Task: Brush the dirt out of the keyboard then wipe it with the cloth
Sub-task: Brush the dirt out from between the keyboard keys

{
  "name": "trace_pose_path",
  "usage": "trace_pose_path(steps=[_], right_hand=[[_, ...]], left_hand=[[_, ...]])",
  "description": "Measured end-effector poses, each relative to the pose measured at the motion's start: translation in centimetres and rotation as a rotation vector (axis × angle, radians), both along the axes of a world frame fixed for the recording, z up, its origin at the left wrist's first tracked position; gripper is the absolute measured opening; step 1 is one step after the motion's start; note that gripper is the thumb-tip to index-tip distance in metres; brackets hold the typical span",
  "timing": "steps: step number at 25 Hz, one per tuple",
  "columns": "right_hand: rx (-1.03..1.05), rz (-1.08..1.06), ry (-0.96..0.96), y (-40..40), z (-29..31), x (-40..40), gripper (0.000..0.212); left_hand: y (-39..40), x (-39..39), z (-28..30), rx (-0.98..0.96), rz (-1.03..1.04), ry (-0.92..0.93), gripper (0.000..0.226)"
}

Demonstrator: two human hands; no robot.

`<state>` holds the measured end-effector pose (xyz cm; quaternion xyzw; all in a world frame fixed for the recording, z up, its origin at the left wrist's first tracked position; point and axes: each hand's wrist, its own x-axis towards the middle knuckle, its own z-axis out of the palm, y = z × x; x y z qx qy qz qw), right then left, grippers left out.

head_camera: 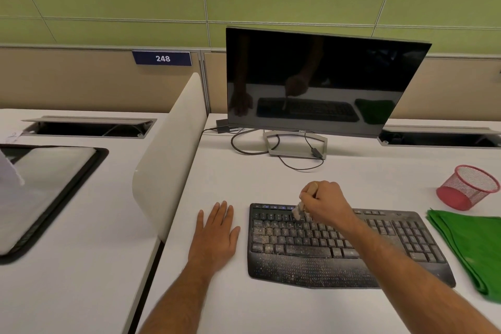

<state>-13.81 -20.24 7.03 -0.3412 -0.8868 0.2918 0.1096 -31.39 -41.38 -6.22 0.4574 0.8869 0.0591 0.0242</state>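
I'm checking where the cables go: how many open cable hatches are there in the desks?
2. One cable hatch is on the left desk behind the divider; the other hatch is right of the monitor. More may lie outside the view.

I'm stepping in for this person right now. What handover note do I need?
Right hand grips the brush, bristles on the upper key rows of the keyboard.
Left hand rests flat on the desk, left of the keyboard.
Green cloth lies untouched to the right.
Done: brushing begun.
Left: dirt covers the left keys and palm rest; finish brushing, then wipe.
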Motion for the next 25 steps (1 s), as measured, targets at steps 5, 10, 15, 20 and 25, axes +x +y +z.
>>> trace_pose_path(steps=[5, 10, 15, 20, 25], right_hand=[[0.064, 0.055, -0.061, -0.6, -0.6, 0.1, 0.034], [0.068, 0.042, -0.038, -0.6, -1.0, 0.5, 0.032], [0.085, 0.01, 0.009, -1.0, -0.9, 0.9, 0.032], [0.072, 0.023, -0.009, -1.3, -1.0, 0.9, 0.033], [0.08, 0.015, -0.009, -1.7, -1.2, 0.6, 0.031]], left_hand=[[0.0, 0.2, 0.1, -0.01, -0.002, 0.008, 0.071], [0.0, 0.1, 0.0, 0.0, 0.007, -0.02, 0.075], [0.2, 0.3, 0.1, 0.013, -0.01, -0.015, 0.082], [0.1, 0.6, 0.8, 0.004, -0.011, -0.034, 0.087], [0.1, 0.7, 0.8, -0.01, -0.018, -0.044, 0.088]])
